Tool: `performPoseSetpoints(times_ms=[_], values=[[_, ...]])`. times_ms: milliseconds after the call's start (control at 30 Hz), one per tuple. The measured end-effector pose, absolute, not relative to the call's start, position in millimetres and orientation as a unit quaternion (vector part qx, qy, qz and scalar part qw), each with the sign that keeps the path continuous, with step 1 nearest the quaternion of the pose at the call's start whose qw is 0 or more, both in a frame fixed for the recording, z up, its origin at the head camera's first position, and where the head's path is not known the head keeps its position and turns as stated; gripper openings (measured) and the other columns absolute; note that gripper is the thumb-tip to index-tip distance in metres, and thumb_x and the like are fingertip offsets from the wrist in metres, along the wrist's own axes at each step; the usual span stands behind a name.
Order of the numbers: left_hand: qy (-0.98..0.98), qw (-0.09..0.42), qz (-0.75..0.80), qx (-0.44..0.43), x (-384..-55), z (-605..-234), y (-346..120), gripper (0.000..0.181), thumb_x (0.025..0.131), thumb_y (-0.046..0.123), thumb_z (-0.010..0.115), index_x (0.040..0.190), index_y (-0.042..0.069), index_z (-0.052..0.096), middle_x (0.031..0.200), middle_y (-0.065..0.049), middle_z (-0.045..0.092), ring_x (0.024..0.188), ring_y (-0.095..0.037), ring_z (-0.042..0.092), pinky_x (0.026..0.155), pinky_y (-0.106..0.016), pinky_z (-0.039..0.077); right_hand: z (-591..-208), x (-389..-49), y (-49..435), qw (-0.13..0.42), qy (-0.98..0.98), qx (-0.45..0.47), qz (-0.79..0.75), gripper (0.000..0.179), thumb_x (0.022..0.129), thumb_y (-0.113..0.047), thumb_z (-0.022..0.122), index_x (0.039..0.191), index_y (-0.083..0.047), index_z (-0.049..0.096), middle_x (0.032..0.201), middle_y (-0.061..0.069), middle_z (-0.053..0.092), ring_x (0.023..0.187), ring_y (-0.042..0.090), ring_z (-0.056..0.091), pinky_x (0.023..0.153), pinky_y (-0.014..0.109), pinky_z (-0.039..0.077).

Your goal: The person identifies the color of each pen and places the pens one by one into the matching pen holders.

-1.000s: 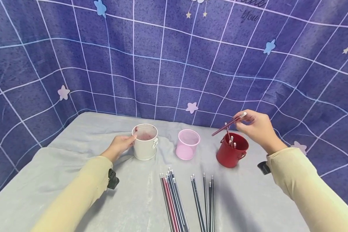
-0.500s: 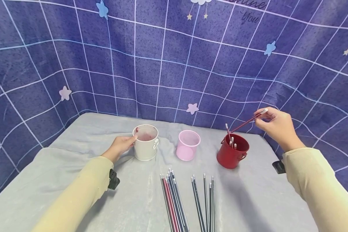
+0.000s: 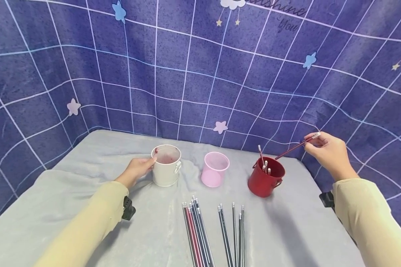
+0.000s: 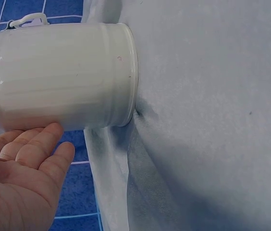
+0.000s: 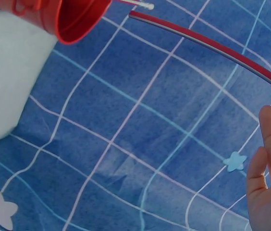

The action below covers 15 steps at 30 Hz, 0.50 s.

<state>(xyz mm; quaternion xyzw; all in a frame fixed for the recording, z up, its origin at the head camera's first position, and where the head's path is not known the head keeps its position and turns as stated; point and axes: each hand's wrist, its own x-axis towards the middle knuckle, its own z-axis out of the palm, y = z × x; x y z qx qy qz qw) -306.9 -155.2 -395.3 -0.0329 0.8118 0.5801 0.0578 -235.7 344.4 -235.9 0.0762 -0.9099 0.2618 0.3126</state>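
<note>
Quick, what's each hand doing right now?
Left hand: holding the white bucket by its rim.
Right hand: pinching a red pencil near its white end.

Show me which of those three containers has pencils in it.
The red bucket, nearest the right hand: several white-tipped pencils stick up out of it, while none show in the white bucket or the pink cup.

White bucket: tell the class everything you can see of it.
The white bucket is round, glossy and metal-looking, with raised rims and a handle at its side. Reddish marks show inside. It stands upright on grey cloth, left of the pink cup; the left hand holds it near the rim.
</note>
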Motion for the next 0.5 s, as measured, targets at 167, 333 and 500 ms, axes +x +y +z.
performPoseSetpoints(times_ms=[167,333,500], values=[[0.814,0.055,0.577,-0.036,-306,-395,-155,0.057,0.1,0.034,0.048,0.129,-0.015,0.048,0.13,-0.028,0.05,0.123,-0.039,0.049,0.108,-0.049,0.037,-249,-235,351,0.312,-0.91,0.073,0.265,0.017,0.08,-0.005,0.06,0.091,0.004,0.068,0.064,-0.043,0.047,0.061,-0.019,0.046,0.051,0.007,0.036],[0.801,0.065,0.594,-0.026,-306,-396,-154,0.056,0.101,0.031,0.048,0.13,-0.016,0.046,0.133,-0.029,0.046,0.124,-0.039,0.047,0.11,-0.05,0.033,-259,-236,354,0.309,-0.915,0.065,0.252,0.017,0.079,-0.006,0.059,0.091,0.003,0.068,0.064,-0.044,0.045,0.059,-0.017,0.044,0.05,0.009,0.035],[0.807,0.06,0.586,-0.035,-306,-395,-156,0.056,0.101,0.033,0.048,0.128,-0.015,0.048,0.132,-0.028,0.048,0.124,-0.039,0.048,0.109,-0.048,0.034,-273,-240,350,0.294,-0.918,0.058,0.26,0.016,0.081,-0.006,0.06,0.093,0.003,0.068,0.067,-0.031,0.056,0.062,-0.019,0.047,0.053,0.007,0.038]])
